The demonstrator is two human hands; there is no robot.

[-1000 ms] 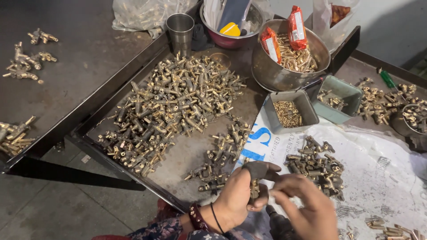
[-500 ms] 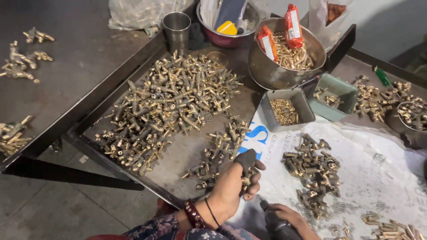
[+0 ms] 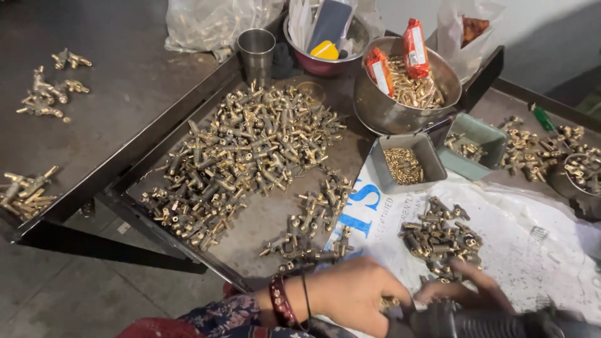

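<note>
The left hand point(image 3: 354, 294) lies knuckles-up at the bottom edge, fingers curled together around a small brass fitting point(image 3: 389, 303) at its fingertips. The right hand point(image 3: 460, 293) sits just beside it, blurred, resting on a dark power tool point(image 3: 482, 324); whether its fingers grip it cannot be told. The tool is cut off by the picture's edge. Both hover over a white sack point(image 3: 532, 238) on a dark metal table point(image 3: 125, 94), near a heap of brass fittings point(image 3: 441, 241).

Open white sheet point(image 3: 532, 238) right of small fittings heap point(image 3: 441, 241); blocked ahead by grey tray point(image 3: 405, 164) and steel bowl point(image 3: 400, 94)
</note>
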